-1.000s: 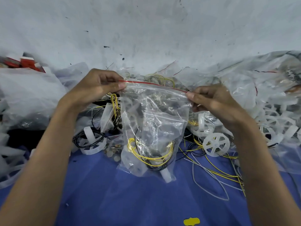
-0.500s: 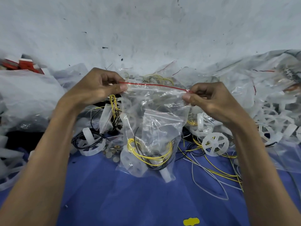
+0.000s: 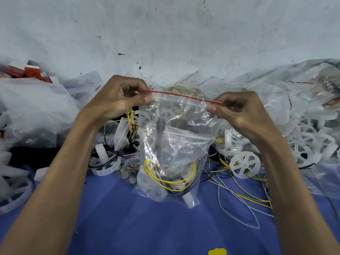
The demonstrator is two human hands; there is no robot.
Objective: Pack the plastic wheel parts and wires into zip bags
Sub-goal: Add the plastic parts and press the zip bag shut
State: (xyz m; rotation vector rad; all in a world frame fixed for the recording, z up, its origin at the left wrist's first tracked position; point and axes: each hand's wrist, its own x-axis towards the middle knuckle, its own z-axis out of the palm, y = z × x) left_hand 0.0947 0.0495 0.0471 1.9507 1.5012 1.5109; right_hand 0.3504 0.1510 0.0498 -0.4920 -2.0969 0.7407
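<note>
Head view: left hand (image 3: 117, 100) and right hand (image 3: 241, 115) pinch zip bag (image 3: 176, 144).

Forearms outstretched, left grip (image 3: 117, 100) and right grip (image 3: 241, 115) apart, each in a thumb-and-forefinger pinch, other fingers curled.

Left hand (image 3: 117, 100) farther along seal (image 3: 181, 96)

Bag (image 3: 176, 144) centre, bottom on cloth (image 3: 165, 227). Left hand (image 3: 117, 100) at top left corner, right hand (image 3: 244, 115) at top right. Wire coil (image 3: 171, 178) in bag. Wheel (image 3: 245, 167) right of bag, loose wires (image 3: 239, 196) before wheel.
</note>
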